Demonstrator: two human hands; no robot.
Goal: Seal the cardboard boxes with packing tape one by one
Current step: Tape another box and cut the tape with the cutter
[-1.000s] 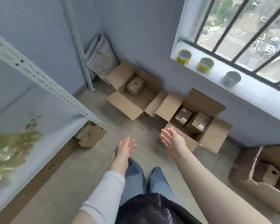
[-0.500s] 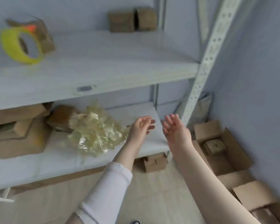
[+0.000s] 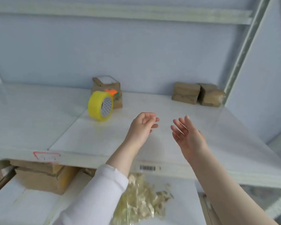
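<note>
No sealing seems begun — left hand (image 3: 143, 127) and right hand (image 3: 188, 137) hover empty, fingers loosely spread, tape roll (image 3: 96, 105) untouched left of centre.

Both hands are held out over the shelf (image 3: 39, 111), nothing gripped. The left hand (image 3: 142, 127) is loosely curled, the right hand (image 3: 187, 137) is opened up with fingers spread. A yellow tape roll (image 3: 100, 106) is stood on edge just in front of a small box (image 3: 106, 86), apart from the left hand. Two boxes (image 3: 186, 93) are parked against the back wall, right side. Crumpled film (image 3: 141, 197) is piled on the lower shelf (image 3: 182, 213).
</note>
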